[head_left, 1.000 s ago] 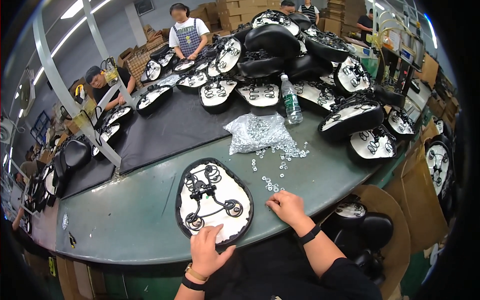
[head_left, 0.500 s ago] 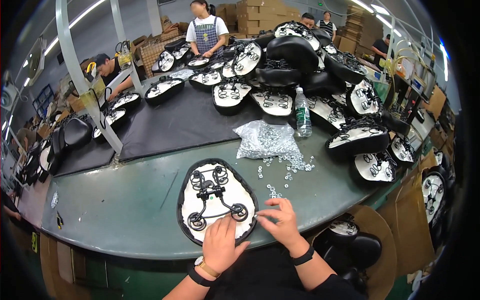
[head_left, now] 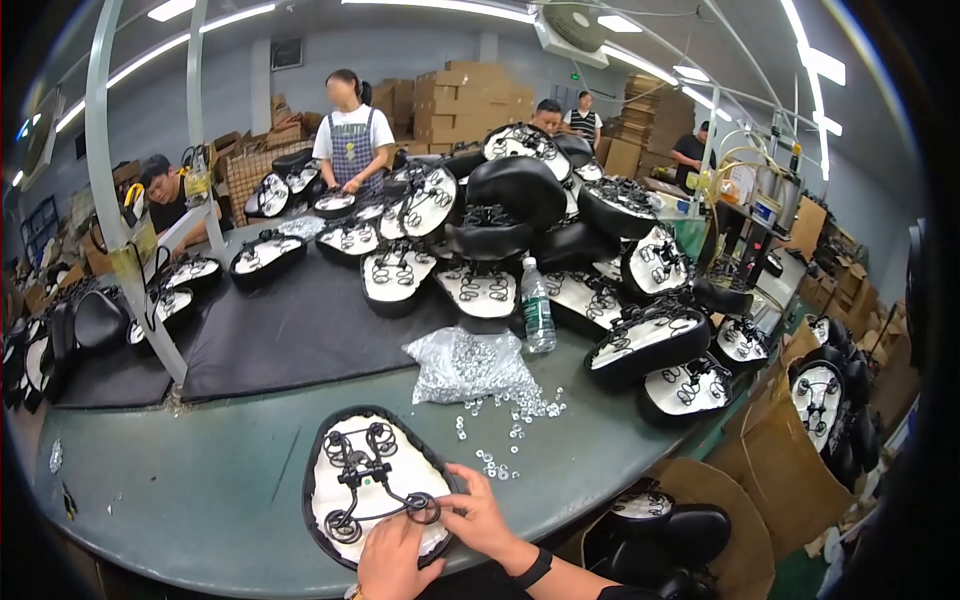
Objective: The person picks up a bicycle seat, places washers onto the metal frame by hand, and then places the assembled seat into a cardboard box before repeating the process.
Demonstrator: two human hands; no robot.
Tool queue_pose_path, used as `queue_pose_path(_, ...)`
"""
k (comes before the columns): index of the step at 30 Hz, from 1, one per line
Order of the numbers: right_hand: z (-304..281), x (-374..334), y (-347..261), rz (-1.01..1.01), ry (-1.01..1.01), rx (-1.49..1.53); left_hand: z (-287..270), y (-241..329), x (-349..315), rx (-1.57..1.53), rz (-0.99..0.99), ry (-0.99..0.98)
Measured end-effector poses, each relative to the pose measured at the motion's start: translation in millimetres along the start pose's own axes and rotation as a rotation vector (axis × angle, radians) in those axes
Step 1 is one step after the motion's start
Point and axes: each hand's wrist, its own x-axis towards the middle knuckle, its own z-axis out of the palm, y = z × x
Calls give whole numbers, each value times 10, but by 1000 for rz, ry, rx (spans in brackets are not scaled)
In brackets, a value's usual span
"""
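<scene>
Keep L hand (head_left: 392, 560) steady on white base of upturned bike seat (head_left: 372, 500), set nr front edge of green table (head_left: 230, 450), fingers loosely extended, tips by the coil, can't tell if gripping anything. With R hand (head_left: 482, 515), fingers bent and nearly together at R coil spring (head_left: 424, 508) (can't tell if pinching a nut), prob. best work square to coil, w/o forcing. Keep loose nuts (head_left: 497, 469) within reach.
</scene>
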Motion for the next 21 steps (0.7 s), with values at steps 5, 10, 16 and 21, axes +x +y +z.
queue_pose_path(5, 41, 73, -32, -53, 22, -147, 51, -36, -9, 102, 0, -4)
queue_pose_path(10, 78, 60, 77, -37, 39, -93, 159, 68, 43, 227, -72, 15)
queue_pose_path(16, -36, 53, 206, -118, -38, 82, 243, 28, 2, 239, -35, 104)
queue_pose_path(21, -240, 66, 153, -269, -188, -112, 211, -8, -38, 205, -28, 101)
